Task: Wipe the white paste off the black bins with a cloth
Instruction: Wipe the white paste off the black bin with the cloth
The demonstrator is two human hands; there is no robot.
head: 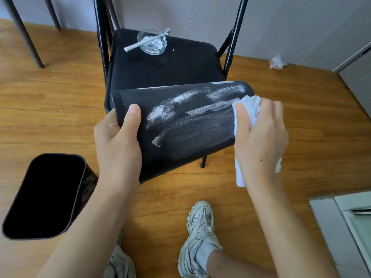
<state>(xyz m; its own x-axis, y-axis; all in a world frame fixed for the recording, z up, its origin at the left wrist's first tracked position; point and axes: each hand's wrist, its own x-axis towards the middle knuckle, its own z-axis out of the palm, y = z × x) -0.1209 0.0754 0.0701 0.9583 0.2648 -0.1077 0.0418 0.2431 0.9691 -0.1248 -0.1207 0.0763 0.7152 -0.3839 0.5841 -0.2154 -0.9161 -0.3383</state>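
the left hand (pixel 118 141) is gripping the tilted black bin (pixel 180 125) at its rim; the right hand (pixel 259 133) fingers are clenching the cloth (pixel 249 109) against its far end. white paste (pixel 176 109) streaks between both hands are remaining; second bin (pixel 48 195) near the left forearm looks unwiped.

The floor (pixel 301 121) was warm brown wood-look planking with visible grain and a few pale specks scattered over it. Pale grey panelled walls (pixel 281 23) ran along the far side. A black folding chair (pixel 160 67) with a padded seat and thin metal legs stood near the wall. Two dark furniture legs (pixel 24 35) slanted down at the upper left. A crumpled clear plastic scrap (pixel 277 62) lay on the floor by the wall. A white frame or fitting (pixel 341 227) filled the lower right corner. The light was soft and even.
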